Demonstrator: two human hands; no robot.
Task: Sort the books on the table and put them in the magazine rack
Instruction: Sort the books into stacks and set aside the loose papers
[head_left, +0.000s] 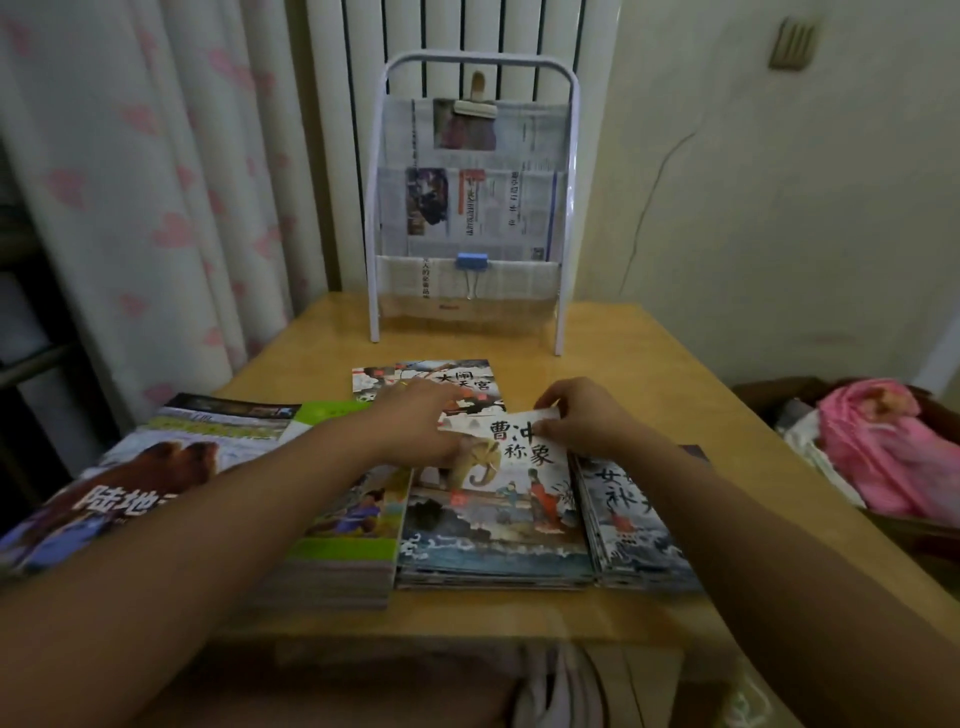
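Wooden table (675, 395) — both hands (415, 421) (582, 415) pinch one elephant book (498, 488).

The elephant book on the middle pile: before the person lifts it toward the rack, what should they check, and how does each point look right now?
1. Right hand has a grip on the elephant book: ok, it pinches the far corner.
2. Left hand grip: cannot tell, it rests on the far edge.
3. Only one book is lifted: cannot tell.
4. Path to the magazine rack free: ok, only flat books lie between.
5. Rack has room: cannot tell, newspapers fill its pockets.
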